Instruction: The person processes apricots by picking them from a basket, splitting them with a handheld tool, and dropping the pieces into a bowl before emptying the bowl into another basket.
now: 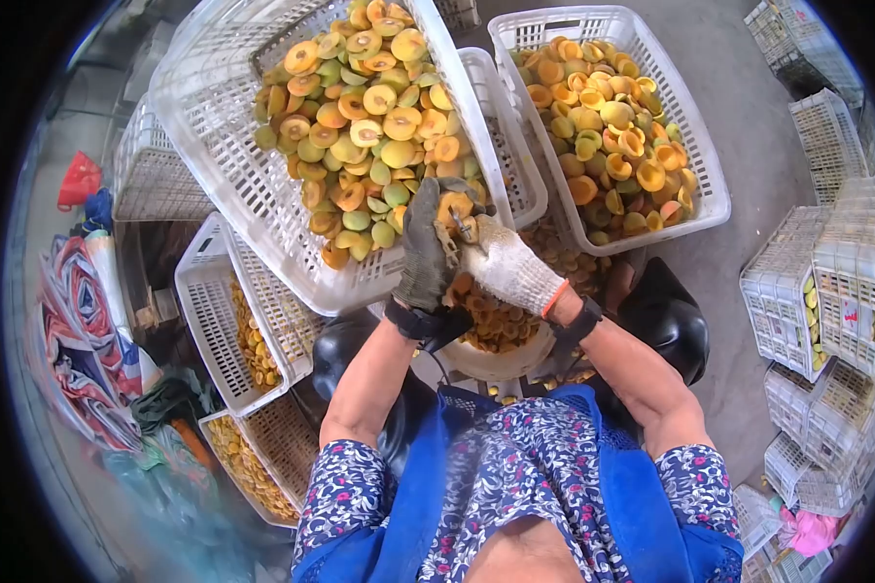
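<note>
My left hand, in a dark grey glove, is closed around a halved apricot with its cut face up. My right hand, in a white knitted glove with an orange cuff, grips a small metal-tipped tool that meets the fruit; its exact kind is hard to make out. Both hands are close together above a pale tub of brown pits. Just beyond my left hand, a tilted white crate holds apricot halves, many with pits. To the right, another white crate holds hollowed halves.
More crates with yellow fruit pieces stand at lower left, including a white crate. Stacked crates line the right side. Striped sheeting and clear plastic lie at far left. Black boots flank the tub.
</note>
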Tool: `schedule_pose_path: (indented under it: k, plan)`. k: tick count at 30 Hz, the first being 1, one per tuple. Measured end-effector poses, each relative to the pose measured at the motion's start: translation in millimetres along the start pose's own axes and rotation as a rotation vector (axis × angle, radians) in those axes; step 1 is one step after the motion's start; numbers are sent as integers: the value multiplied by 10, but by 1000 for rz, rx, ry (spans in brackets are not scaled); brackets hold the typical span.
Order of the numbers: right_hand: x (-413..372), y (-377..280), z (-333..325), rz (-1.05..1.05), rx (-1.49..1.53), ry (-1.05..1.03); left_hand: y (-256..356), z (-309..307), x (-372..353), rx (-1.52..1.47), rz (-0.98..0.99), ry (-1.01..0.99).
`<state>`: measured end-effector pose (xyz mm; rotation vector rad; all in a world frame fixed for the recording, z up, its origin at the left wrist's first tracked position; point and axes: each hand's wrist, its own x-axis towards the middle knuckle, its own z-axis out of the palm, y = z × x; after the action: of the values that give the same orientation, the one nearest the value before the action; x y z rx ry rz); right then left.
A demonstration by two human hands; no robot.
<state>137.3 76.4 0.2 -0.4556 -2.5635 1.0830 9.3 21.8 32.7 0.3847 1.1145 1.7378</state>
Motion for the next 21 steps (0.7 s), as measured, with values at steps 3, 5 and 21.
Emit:
schedule_pose_path:
  k: [3, 5, 21]
  plan:
    - [63, -164, -123, 90, 136, 47, 67, 61, -1, -38, -12, 43]
    - [80, -192, -150, 255, 325, 47, 89, 79, 2, 9, 20, 81]
    - [21, -194, -177, 264, 354, -142, 201, -92, 49, 335, 156, -180]
